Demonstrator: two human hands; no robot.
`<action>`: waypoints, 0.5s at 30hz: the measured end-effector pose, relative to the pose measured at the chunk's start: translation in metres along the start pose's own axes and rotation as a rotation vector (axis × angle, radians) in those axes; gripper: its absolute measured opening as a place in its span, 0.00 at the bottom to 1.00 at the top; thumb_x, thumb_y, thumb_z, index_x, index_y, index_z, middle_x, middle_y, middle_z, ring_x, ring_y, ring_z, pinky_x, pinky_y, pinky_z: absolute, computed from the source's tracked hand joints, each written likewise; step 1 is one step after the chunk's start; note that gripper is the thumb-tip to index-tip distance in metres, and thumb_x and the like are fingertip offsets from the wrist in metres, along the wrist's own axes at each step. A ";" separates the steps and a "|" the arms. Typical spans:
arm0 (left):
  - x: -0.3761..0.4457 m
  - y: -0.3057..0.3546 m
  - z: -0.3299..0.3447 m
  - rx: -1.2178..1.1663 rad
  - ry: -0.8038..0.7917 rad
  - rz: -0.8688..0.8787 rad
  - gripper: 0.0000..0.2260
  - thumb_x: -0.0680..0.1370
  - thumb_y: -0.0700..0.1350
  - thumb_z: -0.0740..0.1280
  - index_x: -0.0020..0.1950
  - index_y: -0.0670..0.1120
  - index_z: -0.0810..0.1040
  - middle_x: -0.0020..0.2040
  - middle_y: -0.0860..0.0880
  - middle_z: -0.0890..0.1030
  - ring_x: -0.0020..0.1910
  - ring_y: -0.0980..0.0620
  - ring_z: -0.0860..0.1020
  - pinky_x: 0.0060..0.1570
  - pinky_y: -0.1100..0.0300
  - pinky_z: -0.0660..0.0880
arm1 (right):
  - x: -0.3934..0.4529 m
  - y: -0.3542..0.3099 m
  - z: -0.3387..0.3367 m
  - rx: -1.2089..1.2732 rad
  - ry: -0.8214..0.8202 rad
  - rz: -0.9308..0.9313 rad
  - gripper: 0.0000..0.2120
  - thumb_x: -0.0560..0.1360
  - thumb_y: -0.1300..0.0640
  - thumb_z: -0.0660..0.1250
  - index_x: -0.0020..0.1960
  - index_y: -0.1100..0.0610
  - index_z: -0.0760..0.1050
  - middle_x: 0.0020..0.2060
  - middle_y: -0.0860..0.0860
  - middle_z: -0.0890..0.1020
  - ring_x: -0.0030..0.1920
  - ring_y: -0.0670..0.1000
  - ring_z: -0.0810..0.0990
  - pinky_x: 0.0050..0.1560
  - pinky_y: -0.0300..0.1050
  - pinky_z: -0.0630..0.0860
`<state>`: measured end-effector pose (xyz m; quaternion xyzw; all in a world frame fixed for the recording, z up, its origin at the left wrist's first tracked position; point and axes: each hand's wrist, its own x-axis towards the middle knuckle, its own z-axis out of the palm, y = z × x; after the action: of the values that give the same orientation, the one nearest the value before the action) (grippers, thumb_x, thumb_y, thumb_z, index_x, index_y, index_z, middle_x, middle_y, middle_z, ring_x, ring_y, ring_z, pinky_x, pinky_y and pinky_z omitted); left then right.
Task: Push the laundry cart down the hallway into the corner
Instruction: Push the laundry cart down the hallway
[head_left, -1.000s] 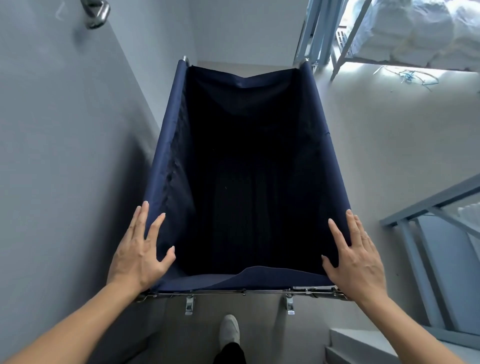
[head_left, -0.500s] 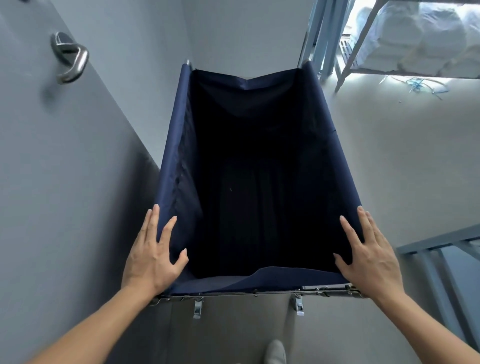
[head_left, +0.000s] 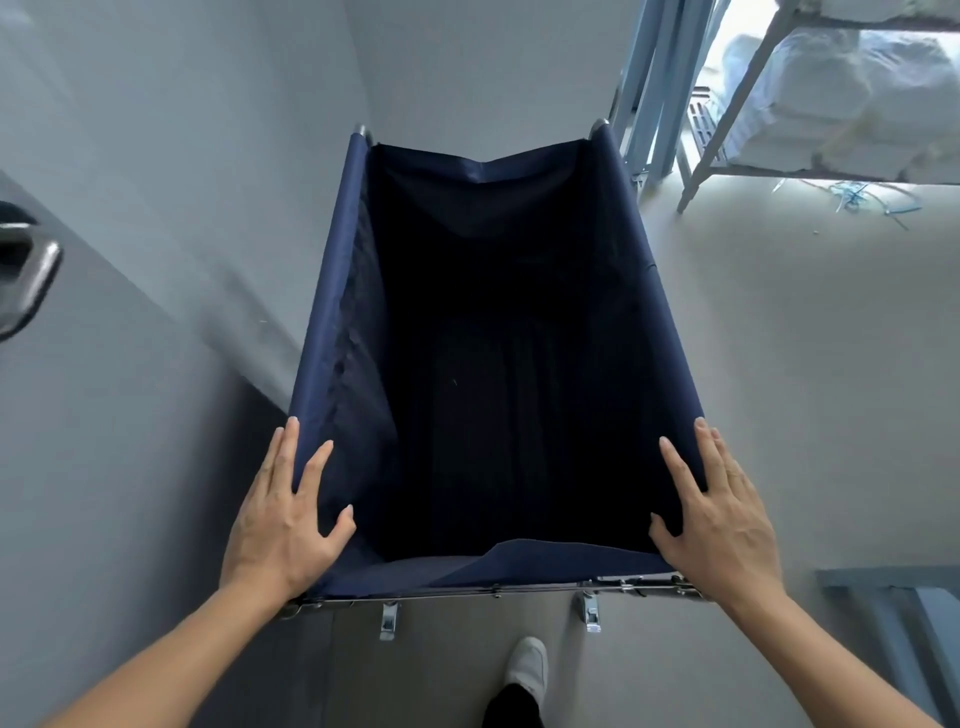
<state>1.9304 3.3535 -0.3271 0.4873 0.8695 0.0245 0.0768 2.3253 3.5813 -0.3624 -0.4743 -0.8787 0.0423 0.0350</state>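
Two flat hands steered one empty cart along the wall.

The left hand (head_left: 283, 525) and right hand (head_left: 719, 512) pressed spread fingers on the near corners of the laundry cart (head_left: 332, 332), likely to drive it straight; ahead of the fingertips stood one shelf rack (head_left: 727, 111), and one shoe (head_left: 527, 665) trailed behind.

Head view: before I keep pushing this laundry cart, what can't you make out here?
- Cart wheels: hidden beneath the laundry cart fabric and frame.
- Cart bottom: too dark to tell whether anything lies inside.
- Door handle: cut off by the left edge, blurred.
- Wall ahead: its base is hidden behind the cart's far rim.
- Palms of the left hand and right hand: only their backs show.
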 end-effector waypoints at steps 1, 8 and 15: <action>0.012 0.000 -0.001 -0.006 -0.001 0.000 0.39 0.73 0.64 0.52 0.78 0.43 0.67 0.84 0.40 0.50 0.83 0.40 0.54 0.73 0.42 0.70 | 0.012 0.000 0.000 0.002 -0.007 -0.003 0.46 0.67 0.53 0.80 0.81 0.57 0.66 0.83 0.63 0.58 0.81 0.66 0.64 0.74 0.65 0.72; 0.099 0.006 -0.011 -0.006 0.014 0.001 0.39 0.73 0.63 0.53 0.76 0.40 0.70 0.83 0.37 0.54 0.81 0.38 0.58 0.71 0.39 0.70 | 0.101 0.005 -0.002 0.001 -0.009 -0.016 0.45 0.65 0.54 0.80 0.80 0.58 0.68 0.83 0.63 0.60 0.81 0.66 0.65 0.73 0.65 0.73; 0.176 0.009 -0.020 -0.010 0.026 -0.007 0.39 0.73 0.63 0.53 0.78 0.41 0.68 0.83 0.38 0.54 0.82 0.38 0.58 0.73 0.41 0.69 | 0.181 0.008 -0.002 0.003 -0.021 -0.016 0.45 0.64 0.55 0.81 0.79 0.58 0.70 0.82 0.63 0.61 0.80 0.66 0.67 0.73 0.65 0.74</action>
<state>1.8439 3.5088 -0.3258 0.4833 0.8721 0.0350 0.0681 2.2333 3.7372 -0.3575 -0.4668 -0.8826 0.0485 0.0266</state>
